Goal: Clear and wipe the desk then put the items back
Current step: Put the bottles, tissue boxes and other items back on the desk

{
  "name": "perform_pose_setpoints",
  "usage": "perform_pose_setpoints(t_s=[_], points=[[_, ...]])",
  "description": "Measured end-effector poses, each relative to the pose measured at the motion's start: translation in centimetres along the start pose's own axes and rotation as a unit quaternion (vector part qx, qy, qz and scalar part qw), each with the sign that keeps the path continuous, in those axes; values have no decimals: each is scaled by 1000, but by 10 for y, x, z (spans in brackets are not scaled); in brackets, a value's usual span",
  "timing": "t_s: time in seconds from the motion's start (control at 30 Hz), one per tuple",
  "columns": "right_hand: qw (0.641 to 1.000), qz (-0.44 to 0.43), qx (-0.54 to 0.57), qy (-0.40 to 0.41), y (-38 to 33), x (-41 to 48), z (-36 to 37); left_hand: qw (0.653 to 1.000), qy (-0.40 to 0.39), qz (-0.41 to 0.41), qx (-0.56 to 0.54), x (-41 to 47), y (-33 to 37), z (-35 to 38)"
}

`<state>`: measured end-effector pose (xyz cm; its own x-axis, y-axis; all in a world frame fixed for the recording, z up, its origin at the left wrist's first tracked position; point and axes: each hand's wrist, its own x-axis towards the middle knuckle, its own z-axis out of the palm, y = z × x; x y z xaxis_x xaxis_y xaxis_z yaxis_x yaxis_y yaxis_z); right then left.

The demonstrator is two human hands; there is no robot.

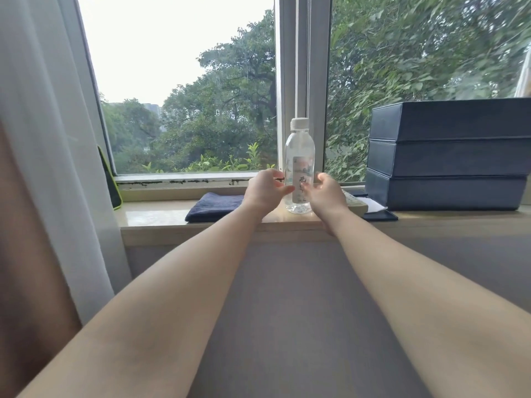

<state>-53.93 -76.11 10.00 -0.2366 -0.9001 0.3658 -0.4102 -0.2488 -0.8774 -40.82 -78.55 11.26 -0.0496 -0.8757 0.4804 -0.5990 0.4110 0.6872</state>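
Water bottle (298,156) stands upright near the windowsill's (155,218) front edge, apparently about to be picked up.
Left hand (264,191) and right hand (326,193) flank it, fingers loosely curled and apart, gripping nothing; next they probably need to close firmly before lifting.

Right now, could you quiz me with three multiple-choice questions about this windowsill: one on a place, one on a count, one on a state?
1. Where is the folded cloth? A left of the bottle; B on the floor; C right of the bottle.
2. How many dark blue boxes are stacked? A two; B three; C five.
3. The bottle stands how? A on its side; B upside down; C upright, capped.
Answers: 1 A, it lies left of the bottle; 2 B, three tiers show; 3 C, its white cap is on top.
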Motion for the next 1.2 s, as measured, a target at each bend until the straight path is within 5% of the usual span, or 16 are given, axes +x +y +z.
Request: perform_pose_setpoints(t_s=[0.37, 1.2], points=[[997, -48, 65, -12, -31, -37, 13, 998, -8, 15, -56, -34, -5, -64], [937, -86, 210, -265, -109, -179, 176, 989, 97, -100, -43, -214, -81, -272]])
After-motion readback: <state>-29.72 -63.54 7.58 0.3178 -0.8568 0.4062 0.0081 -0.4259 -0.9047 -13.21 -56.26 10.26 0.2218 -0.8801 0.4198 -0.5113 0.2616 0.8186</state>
